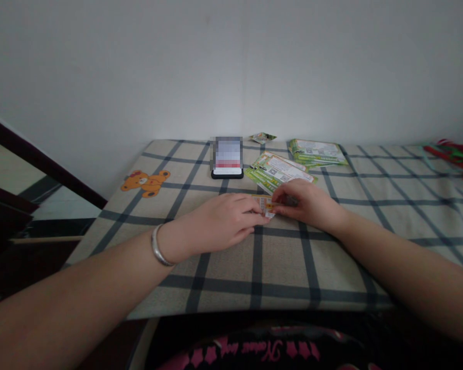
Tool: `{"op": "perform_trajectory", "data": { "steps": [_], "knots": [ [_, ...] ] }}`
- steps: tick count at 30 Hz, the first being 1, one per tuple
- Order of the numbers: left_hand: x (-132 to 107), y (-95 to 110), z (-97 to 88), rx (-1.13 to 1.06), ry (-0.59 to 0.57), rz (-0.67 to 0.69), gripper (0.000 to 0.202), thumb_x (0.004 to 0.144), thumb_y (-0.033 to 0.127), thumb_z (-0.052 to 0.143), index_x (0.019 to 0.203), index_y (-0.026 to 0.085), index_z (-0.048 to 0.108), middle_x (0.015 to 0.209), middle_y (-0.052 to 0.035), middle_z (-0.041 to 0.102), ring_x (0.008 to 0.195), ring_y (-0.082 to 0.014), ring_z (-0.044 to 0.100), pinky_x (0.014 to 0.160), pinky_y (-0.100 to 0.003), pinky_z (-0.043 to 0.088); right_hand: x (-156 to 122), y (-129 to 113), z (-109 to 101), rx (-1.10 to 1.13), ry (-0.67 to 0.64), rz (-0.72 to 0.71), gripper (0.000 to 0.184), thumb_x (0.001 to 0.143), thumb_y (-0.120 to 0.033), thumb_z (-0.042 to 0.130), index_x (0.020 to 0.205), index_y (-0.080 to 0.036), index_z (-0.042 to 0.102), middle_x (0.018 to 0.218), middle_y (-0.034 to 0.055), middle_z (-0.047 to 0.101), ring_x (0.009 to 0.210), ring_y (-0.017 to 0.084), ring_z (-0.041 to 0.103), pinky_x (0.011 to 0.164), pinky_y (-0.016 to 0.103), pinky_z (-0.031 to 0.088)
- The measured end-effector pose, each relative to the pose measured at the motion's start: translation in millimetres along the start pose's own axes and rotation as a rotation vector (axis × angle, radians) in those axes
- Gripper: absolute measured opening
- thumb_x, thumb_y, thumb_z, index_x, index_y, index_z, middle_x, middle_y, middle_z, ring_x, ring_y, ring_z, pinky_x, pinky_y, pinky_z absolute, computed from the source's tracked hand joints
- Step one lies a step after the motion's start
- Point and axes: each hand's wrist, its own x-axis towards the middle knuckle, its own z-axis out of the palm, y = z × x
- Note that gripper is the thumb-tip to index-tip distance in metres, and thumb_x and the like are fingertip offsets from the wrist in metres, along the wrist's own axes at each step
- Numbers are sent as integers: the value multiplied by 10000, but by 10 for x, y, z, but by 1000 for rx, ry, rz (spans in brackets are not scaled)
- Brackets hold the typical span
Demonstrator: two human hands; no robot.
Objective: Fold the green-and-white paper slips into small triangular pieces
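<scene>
My left hand (219,221) and my right hand (304,203) meet near the middle of the plaid tablecloth (278,262). Their fingertips pinch a small orange-and-white printed card (266,205) from either side, and the fingers hide part of it. A silver bangle (159,245) circles my left wrist. Just beyond my right hand lies a fanned pile of green-and-white printed cards (278,172). Further back is a second pile of similar cards (316,152).
A smartphone (227,156) with a blurred screen lies at the far edge, and a small green packet (262,137) sits by the wall. A teddy-bear motif (145,182) marks the tablecloth. Red-and-green material (453,159) lies far right; a dark railing (42,169) runs left.
</scene>
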Motion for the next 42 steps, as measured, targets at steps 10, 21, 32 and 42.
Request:
{"op": "perform_trajectory", "data": {
  "steps": [10,21,32,42],
  "knots": [
    [-20,-33,2,-46,-3,-10,319,893,171,570,1205,202,628,1189,-77,647,1177,-226,572,1009,-414,499,-41,39,-86,-67,-31,-207,133,908,-286,622,947,-185,699,843,53,709,811,178,630,758,318,457],
    [-14,-47,7,-56,-20,-46,306,887,170,580,1184,214,644,1230,-58,642,1180,-230,574,1019,-417,492,-49,18,-68,-155,-20,-217,208,946,-307,569,985,-209,747,923,65,726,851,186,638,769,323,481],
    [-3,-32,14,-43,-30,-55,299,889,166,567,1174,212,645,1217,-68,635,1164,-231,574,1016,-419,487,-61,-19,-87,-218,-61,-217,228,954,-301,547,1046,-223,740,943,61,719,866,192,622,753,318,473],
    [-42,-49,32,15,-35,-86,325,896,224,584,1220,218,616,1348,-87,570,1251,-248,526,1057,-442,452,-45,37,8,-202,6,-200,231,957,-294,546,1060,-214,736,982,71,713,887,199,620,796,338,491]
  ]
}}
